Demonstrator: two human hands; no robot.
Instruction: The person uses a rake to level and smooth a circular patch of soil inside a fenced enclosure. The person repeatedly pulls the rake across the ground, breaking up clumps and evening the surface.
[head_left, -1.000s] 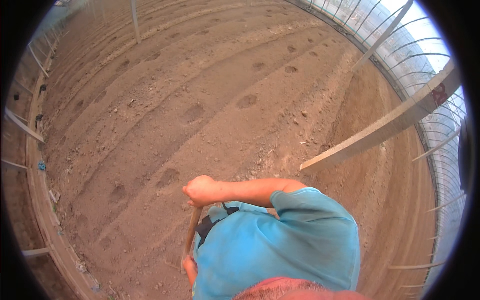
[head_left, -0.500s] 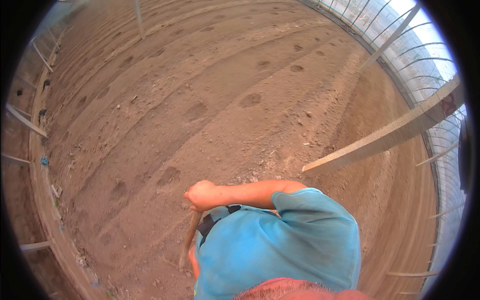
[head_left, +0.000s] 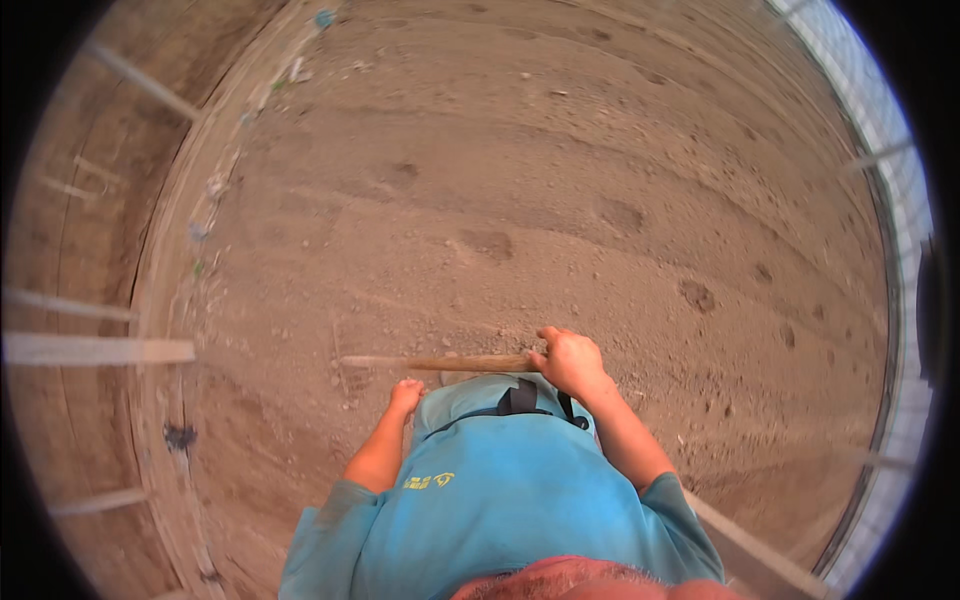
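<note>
My right hand (head_left: 572,362) is wrapped around the end of a wooden pole (head_left: 450,363), in front of my waist. The pole runs leftward just above the soil; its far end is pale and blurred, and a faint thin line crosses there. What tool it belongs to is not clear. My left hand (head_left: 405,394) hangs at my left side, fingers curled, a little apart from the pole. Nothing sticks out of it. Both arms come from a blue short-sleeved shirt (head_left: 490,490), with a dark strap at the waist.
Brown loose soil (head_left: 420,280) spreads ahead, with shallow ridges and several hollows (head_left: 697,295). A raised border (head_left: 165,270) with pale posts (head_left: 100,349) runs along the left. Another post (head_left: 760,550) stands close behind on my right. A translucent greenhouse wall (head_left: 905,200) curves along the right.
My view has turned left, so the left border is nearer and the right post has swung behind me. The pole now lies crosswise in view, and my left hand has come into sight.
</note>
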